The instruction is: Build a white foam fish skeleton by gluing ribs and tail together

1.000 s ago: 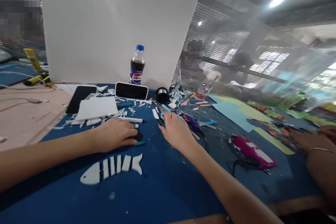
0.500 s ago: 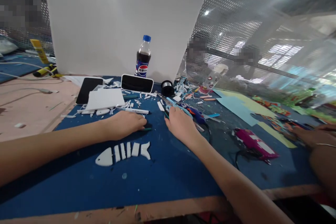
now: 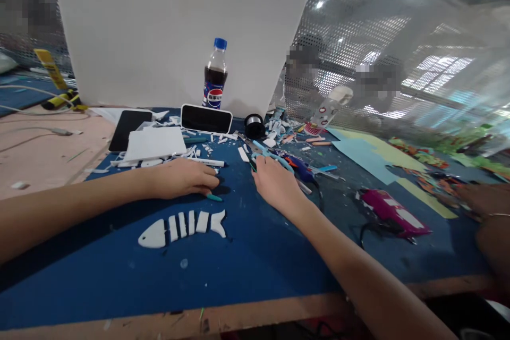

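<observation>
My left hand [image 3: 185, 178] is closed and rests on the blue mat, its fingers curled over a teal pen-like tool [image 3: 214, 197] whose end sticks out below them. In front of it lies a white marker [image 3: 209, 162]. My right hand [image 3: 277, 183] is closed beside scissors with light blue handles [image 3: 261, 147]; a thin dark green tool [image 3: 252, 163] shows at its fingertips. The far end of that grip is hidden by the hand. Nearer me, a white fish [image 3: 153, 234] cut into several pieces lies in a row, head left and tail right.
Behind are a white block [image 3: 155, 143], a dark tablet [image 3: 129, 130], a propped phone [image 3: 206, 119], a cola bottle [image 3: 215, 77], a wire spool [image 3: 254, 126] and white scraps. To the right lie a magenta tool [image 3: 392, 212] with a cord, coloured sheets [image 3: 360, 159] and another person's hand [image 3: 484, 199].
The view has shifted slightly. My left hand has drawn back a little to the left, and the teal tool's end now points lower, toward the fish's tail. My right hand stays by the scissors.
</observation>
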A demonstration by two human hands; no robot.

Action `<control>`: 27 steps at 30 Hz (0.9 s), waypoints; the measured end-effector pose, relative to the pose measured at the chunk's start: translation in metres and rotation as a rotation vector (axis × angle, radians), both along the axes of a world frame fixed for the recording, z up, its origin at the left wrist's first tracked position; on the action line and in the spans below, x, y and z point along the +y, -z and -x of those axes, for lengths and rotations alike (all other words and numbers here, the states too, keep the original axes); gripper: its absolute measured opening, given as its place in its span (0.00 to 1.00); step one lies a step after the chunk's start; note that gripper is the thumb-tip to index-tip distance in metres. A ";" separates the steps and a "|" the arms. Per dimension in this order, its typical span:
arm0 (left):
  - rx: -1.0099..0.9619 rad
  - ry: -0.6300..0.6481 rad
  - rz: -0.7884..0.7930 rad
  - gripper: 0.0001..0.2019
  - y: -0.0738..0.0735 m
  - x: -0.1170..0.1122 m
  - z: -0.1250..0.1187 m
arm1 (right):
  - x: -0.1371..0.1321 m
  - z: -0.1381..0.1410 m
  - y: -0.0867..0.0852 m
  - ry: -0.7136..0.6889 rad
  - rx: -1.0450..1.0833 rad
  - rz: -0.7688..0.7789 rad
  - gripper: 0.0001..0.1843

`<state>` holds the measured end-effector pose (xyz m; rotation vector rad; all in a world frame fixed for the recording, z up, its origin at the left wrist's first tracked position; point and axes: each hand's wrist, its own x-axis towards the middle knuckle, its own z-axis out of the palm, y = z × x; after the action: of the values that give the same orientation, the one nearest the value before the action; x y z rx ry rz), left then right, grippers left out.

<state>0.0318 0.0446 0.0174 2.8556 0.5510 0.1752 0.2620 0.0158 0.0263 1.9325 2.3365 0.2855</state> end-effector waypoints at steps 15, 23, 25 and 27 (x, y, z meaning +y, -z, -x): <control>0.272 0.121 -0.401 0.14 -0.010 0.002 0.006 | -0.003 0.000 -0.004 0.000 0.014 0.043 0.16; 0.268 0.065 -0.340 0.11 -0.008 -0.007 0.000 | -0.004 -0.001 -0.003 -0.014 0.000 0.010 0.14; 0.222 0.055 -0.211 0.09 -0.009 -0.002 0.004 | -0.005 0.000 -0.003 -0.011 -0.010 0.003 0.13; 0.186 0.037 -0.089 0.07 -0.010 0.001 0.006 | -0.007 0.001 -0.003 0.003 -0.034 -0.015 0.13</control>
<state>0.0261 0.0456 0.0277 2.9859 0.5376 -0.0750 0.2608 0.0085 0.0290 1.9229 2.3166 0.3338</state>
